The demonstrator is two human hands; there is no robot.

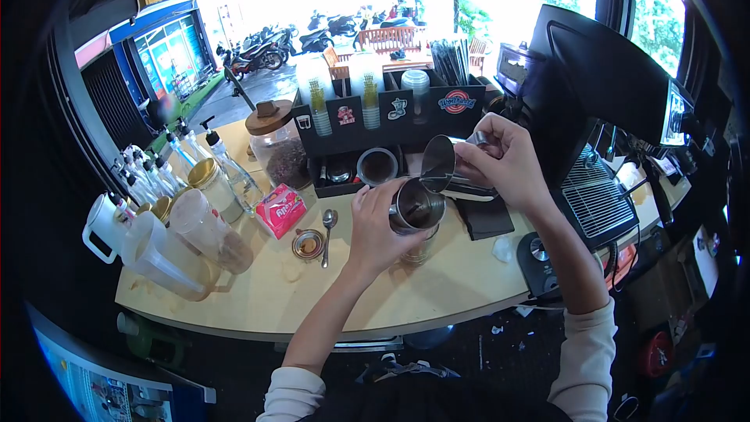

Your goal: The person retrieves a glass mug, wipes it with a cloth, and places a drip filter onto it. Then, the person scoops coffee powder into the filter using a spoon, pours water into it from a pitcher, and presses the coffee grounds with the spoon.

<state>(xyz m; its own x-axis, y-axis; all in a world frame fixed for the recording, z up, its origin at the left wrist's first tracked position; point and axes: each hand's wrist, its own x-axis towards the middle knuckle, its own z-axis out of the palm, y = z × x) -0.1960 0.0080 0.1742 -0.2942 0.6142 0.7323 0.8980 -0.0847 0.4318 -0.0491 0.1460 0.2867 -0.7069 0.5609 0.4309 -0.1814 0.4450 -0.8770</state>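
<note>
One metal cup is gripped by the left hand above the desk; just beyond and rightward, the right hand grips a metal pitcher, tipped leftward, its lip close to the cup's rim.

Our left hand and right hand are bare; we wear creased, off-white cloth sleeves, bunched in folds, and a black garment between them.

Below the counter's near left corner a blue panel is cut off; the left hand partly hides a glass.
</note>
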